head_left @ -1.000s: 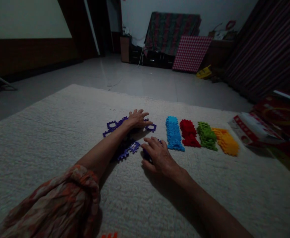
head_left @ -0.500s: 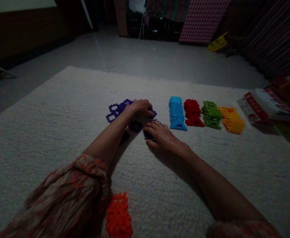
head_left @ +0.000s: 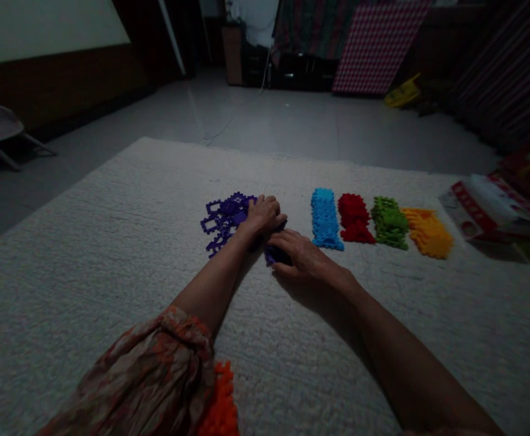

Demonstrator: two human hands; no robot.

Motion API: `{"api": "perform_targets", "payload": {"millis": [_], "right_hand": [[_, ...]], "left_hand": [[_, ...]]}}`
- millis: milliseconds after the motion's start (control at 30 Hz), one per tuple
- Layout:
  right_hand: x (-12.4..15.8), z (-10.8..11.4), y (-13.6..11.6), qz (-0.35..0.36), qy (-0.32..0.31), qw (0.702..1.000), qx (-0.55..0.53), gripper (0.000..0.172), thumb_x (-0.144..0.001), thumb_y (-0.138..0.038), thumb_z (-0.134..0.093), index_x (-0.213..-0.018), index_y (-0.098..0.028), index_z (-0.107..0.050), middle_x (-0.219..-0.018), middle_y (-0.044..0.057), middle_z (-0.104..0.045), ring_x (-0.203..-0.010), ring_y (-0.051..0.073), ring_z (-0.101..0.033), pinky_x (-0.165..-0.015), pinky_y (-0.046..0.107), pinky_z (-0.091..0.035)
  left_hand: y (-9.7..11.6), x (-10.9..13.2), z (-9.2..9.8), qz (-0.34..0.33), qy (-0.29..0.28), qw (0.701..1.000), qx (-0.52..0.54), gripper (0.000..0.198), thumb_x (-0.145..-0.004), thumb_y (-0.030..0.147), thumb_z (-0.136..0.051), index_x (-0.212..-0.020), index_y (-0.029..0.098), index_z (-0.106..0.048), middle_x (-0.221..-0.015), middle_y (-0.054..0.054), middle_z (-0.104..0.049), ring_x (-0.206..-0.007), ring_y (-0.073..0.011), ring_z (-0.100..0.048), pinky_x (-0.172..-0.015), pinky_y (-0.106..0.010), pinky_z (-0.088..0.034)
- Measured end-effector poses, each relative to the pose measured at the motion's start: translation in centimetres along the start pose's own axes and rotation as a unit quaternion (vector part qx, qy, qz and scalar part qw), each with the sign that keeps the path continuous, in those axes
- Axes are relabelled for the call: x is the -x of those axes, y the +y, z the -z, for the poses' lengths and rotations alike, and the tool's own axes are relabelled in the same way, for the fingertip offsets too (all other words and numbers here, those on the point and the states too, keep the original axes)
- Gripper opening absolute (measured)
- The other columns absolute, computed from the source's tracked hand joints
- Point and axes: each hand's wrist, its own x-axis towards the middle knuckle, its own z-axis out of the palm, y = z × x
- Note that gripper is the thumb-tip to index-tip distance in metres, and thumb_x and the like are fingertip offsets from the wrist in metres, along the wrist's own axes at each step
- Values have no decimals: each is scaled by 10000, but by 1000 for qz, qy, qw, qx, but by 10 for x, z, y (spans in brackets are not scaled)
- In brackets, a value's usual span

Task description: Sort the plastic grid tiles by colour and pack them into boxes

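On a cream rug point(head_left: 111, 254), purple interlocking plastic pieces point(head_left: 223, 219) lie in a loose heap. My left hand point(head_left: 265, 213) rests at the heap's right edge, fingers curled over purple pieces. Just below it, my right hand point(head_left: 297, 252) lies palm down with its fingers closed over a dark purple stack point(head_left: 274, 256). To the right stand four neat stacks side by side: blue point(head_left: 325, 218), red point(head_left: 354, 218), green point(head_left: 389, 221) and yellow-orange point(head_left: 429, 232).
An orange stack point(head_left: 218, 407) sits near my left sleeve at the bottom edge. A red and white package point(head_left: 483, 203) lies at the rug's right side. Bare floor, a checked board point(head_left: 374, 48) and dark furniture lie beyond.
My left hand has drawn the scattered purple pieces in toward my right hand, and both hands now meet over the purple stack. The camera tilted down and shifted a little.
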Motion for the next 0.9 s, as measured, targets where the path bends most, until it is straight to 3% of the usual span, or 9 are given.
{"api": "perform_targets", "payload": {"millis": [133,233,467,667,800,900], "right_hand": [[5,11,6,-12,67,996,-60,434,-857,-234,-602,-1289,-197,-578,-1317,128,-615,-1222,256,-570,-1056,442,-455],[11,14,6,-34,69,997,-30,476,-847,-242,-615,-1319,-199,-566,-1387,152,-559,-1288,286,-528,-1086,474,-438],[14,-8,11,-96,80,992,11,383,-869,-168,-558,-1248,-160,-608,-1256,154,-622,-1169,273,-578,-1047,453,-463],[13,-8,11,-92,95,991,12,236,-932,-202,-529,-1099,-165,-691,-1151,130,-690,-1066,244,-639,-960,392,-502],[2,14,17,-117,117,985,48,251,-969,-229,-481,-1080,-174,-699,-1013,98,-741,-935,224,-683,-856,346,-514],[-27,37,31,-144,119,976,114,267,-976,-228,-460,-1075,-172,-702,-1013,102,-746,-934,232,-682,-844,332,-490]], "left_hand": [[-2,-5,5,6,-53,999,-3,308,-907,411,-528,-945,187,-736,-1277,-92,-640,-1207,-299,-533,-1004,-461,-422],[-4,-10,7,18,-51,999,1,294,-904,378,-526,-981,189,-739,-1268,-96,-643,-1189,-282,-563,-999,-437,-435],[-20,-1,2,-79,-34,996,34,208,-857,270,-564,-953,214,-740,-1219,-46,-683,-1188,-227,-590,-1033,-344,-439],[-21,-11,-6,-34,24,996,73,312,-907,277,-517,-1139,217,-716,-1153,-50,-734,-1088,-204,-662,-1003,-305,-479],[-23,-14,-4,-5,96,984,148,303,-905,223,-517,-1128,197,-721,-1169,-43,-747,-1099,-170,-672,-1015,-259,-476],[-27,-15,1,47,168,964,203,302,-907,197,-494,-1097,202,-729,-1140,-29,-761,-1067,-158,-687,-990,-248,-491]]}}
